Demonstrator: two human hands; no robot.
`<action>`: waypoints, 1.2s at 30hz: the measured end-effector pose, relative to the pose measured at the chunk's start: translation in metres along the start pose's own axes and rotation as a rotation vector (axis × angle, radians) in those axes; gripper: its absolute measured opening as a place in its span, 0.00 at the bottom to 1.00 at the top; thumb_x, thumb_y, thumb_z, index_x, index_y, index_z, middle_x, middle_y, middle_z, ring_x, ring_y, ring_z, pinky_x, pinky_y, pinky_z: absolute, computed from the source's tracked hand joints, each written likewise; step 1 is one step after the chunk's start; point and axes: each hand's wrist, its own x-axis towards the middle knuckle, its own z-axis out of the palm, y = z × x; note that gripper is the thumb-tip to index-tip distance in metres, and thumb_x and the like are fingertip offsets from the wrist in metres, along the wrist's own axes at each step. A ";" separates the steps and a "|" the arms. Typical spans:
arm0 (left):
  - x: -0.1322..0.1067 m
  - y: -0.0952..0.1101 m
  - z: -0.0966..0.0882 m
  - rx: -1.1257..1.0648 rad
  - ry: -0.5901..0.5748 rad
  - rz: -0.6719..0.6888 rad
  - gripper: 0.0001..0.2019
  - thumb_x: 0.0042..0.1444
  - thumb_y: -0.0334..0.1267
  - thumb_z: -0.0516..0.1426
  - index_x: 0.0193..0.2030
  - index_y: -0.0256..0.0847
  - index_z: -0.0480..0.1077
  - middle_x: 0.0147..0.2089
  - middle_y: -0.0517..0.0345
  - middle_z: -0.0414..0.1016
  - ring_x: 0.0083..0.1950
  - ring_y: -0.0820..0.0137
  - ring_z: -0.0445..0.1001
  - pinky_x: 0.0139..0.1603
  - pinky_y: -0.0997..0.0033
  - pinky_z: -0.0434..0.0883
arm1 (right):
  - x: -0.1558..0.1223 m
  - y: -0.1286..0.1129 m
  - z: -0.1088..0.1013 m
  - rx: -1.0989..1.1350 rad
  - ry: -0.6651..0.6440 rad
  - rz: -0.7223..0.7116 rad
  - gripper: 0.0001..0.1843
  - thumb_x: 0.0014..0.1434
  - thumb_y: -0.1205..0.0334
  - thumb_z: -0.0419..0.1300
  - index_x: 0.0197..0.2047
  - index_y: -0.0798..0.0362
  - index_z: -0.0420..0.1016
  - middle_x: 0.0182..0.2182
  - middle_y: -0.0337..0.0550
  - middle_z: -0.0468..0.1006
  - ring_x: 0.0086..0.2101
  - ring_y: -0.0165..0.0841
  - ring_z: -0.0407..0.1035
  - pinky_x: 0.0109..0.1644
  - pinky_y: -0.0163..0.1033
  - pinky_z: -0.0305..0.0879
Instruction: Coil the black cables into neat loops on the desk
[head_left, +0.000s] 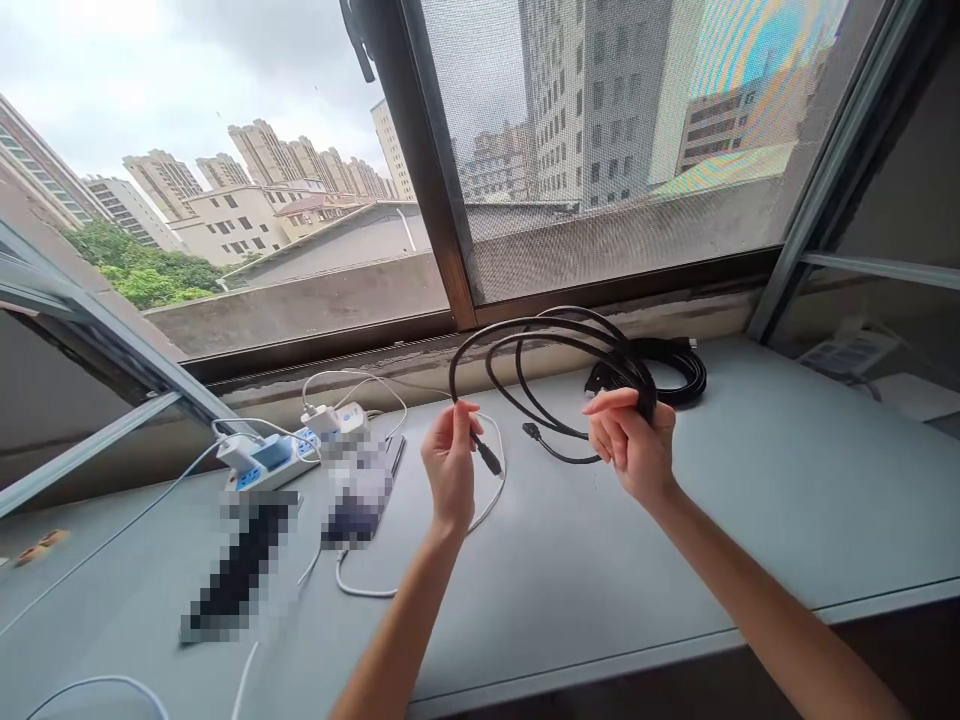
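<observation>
A long black cable [517, 325] hangs in loose loops between my hands above the desk. My left hand [450, 460] pinches it near one end, and the plug [489, 458] on that end points down to the right. My right hand [634, 440] is wrapped around the gathered loops. The cable's other connector [532, 431] sticks out to the left of my right hand. Behind the right hand lies a second coiled black cable [686, 375] on the desk, partly hidden by the hand and the held loops.
On the left stands a white power strip [281, 458] with chargers and white cords plugged in. Two blurred, phone-like devices [244, 570] lie in front of it. The grey desk [787, 480] meets a window [465, 315] at the back, with metal frames at both sides.
</observation>
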 end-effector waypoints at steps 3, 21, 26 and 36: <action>-0.005 0.002 0.004 0.047 -0.240 -0.215 0.25 0.53 0.60 0.52 0.23 0.39 0.72 0.21 0.57 0.68 0.26 0.71 0.66 0.27 0.73 0.61 | 0.000 0.001 0.002 0.001 0.007 -0.035 0.10 0.57 0.64 0.57 0.28 0.50 0.80 0.08 0.29 0.52 0.11 0.23 0.42 0.14 0.28 0.47; -0.020 -0.009 0.016 -0.319 -0.533 -0.698 0.20 0.53 0.56 0.55 0.30 0.38 0.71 0.36 0.50 0.76 0.42 0.62 0.74 0.46 0.66 0.68 | -0.016 0.014 0.009 0.127 -0.350 0.154 0.12 0.61 0.62 0.56 0.32 0.50 0.80 0.10 0.32 0.60 0.12 0.26 0.51 0.19 0.31 0.49; -0.013 -0.003 0.011 -0.429 -0.372 -0.535 0.17 0.51 0.53 0.59 0.29 0.39 0.65 0.25 0.61 0.70 0.35 0.67 0.75 0.40 0.71 0.69 | -0.012 0.017 0.013 0.262 -0.270 0.239 0.09 0.59 0.62 0.56 0.31 0.50 0.78 0.09 0.29 0.58 0.12 0.25 0.50 0.20 0.30 0.55; -0.001 -0.005 0.000 -0.082 -0.395 -0.347 0.20 0.51 0.57 0.56 0.33 0.40 0.65 0.12 0.73 0.47 0.11 0.74 0.60 0.14 0.77 0.55 | 0.006 0.024 -0.006 -0.654 0.055 -0.006 0.30 0.54 0.54 0.64 0.58 0.49 0.63 0.31 0.37 0.71 0.17 0.26 0.59 0.19 0.31 0.61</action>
